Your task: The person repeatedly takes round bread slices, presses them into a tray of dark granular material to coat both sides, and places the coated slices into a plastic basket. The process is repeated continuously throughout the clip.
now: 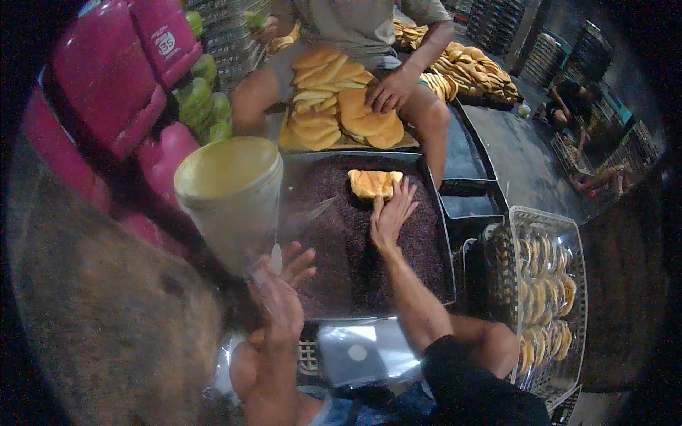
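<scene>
My right hand (391, 215) presses its fingers on a flat piece of bread (373, 182) lying cut face or pale side partly up in a metal tray (447, 255) spread with dark, crumbly sprinkles (367, 255). To the left of the tray, my left hand (285, 287) is blurred, palm turned up with fingers apart, beside a pale spatula or blade (276, 259); whether it touches this cannot be told. A tall whitish bucket (229, 202) with a creamy inside stands above it. Clear plastic bags (367, 351) lie over my lap.
Across the tray a person (394, 90) sits with a hand on piled flat breads (367, 120). A plastic crate (581, 298) of wrapped breads stands at right. Pink motorcycle bodywork (101, 80) and green bags (202, 101) are at left. More people sit far right.
</scene>
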Action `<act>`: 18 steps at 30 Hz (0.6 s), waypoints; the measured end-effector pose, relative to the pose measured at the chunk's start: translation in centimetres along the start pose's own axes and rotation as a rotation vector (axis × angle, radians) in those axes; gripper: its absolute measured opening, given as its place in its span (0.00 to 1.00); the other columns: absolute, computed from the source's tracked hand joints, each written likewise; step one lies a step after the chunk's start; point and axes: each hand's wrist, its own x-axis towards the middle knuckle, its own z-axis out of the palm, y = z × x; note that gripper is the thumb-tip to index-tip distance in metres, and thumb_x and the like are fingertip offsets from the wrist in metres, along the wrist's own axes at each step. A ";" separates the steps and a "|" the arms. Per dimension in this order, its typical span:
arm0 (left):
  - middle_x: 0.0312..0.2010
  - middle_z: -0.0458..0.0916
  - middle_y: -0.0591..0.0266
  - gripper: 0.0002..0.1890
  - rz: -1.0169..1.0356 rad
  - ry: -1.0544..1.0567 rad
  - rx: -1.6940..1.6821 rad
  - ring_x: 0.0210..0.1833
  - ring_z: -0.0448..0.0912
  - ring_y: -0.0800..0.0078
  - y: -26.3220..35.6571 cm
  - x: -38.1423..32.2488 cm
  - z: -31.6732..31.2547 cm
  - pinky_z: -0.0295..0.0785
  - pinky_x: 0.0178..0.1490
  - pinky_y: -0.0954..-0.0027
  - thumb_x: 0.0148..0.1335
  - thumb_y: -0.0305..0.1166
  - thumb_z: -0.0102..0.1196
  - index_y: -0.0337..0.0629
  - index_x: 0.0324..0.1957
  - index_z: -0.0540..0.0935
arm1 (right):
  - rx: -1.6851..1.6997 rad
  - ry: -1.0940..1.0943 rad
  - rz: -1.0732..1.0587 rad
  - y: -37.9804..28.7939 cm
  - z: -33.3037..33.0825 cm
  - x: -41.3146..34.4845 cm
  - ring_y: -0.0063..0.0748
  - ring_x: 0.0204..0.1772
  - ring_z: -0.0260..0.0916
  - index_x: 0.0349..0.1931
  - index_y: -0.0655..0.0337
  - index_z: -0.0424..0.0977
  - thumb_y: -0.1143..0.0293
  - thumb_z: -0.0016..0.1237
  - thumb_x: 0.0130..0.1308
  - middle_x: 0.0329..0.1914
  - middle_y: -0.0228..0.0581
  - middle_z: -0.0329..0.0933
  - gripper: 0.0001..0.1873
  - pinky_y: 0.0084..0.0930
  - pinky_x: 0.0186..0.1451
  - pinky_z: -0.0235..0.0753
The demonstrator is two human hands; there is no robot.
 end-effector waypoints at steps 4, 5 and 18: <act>0.47 0.80 0.42 0.35 -0.071 0.078 0.093 0.44 0.85 0.52 0.8 -0.3 0.7 0.84 0.37 0.61 0.71 0.61 0.38 0.35 0.60 0.66 | -0.371 -0.390 -0.282 1.2 0.6 5.9 0.60 0.80 0.37 0.72 0.51 0.55 0.52 0.37 0.74 0.77 0.51 0.51 0.30 0.68 0.76 0.27; 0.46 0.80 0.43 0.37 -0.059 0.077 0.098 0.43 0.85 0.53 1.1 -0.3 1.0 0.83 0.36 0.62 0.70 0.63 0.37 0.35 0.59 0.67 | -0.415 -0.562 -0.324 1.3 0.9 7.3 0.61 0.79 0.43 0.72 0.49 0.57 0.51 0.36 0.74 0.74 0.49 0.59 0.29 0.71 0.75 0.27; 0.42 0.81 0.50 0.40 0.069 0.106 0.178 0.40 0.85 0.60 1.6 -0.7 1.2 0.81 0.36 0.64 0.69 0.67 0.35 0.34 0.55 0.73 | -0.596 -0.842 -0.346 -6.2 1.1 8.6 0.51 0.54 0.76 0.60 0.55 0.73 0.68 0.46 0.68 0.50 0.50 0.72 0.20 0.42 0.51 0.80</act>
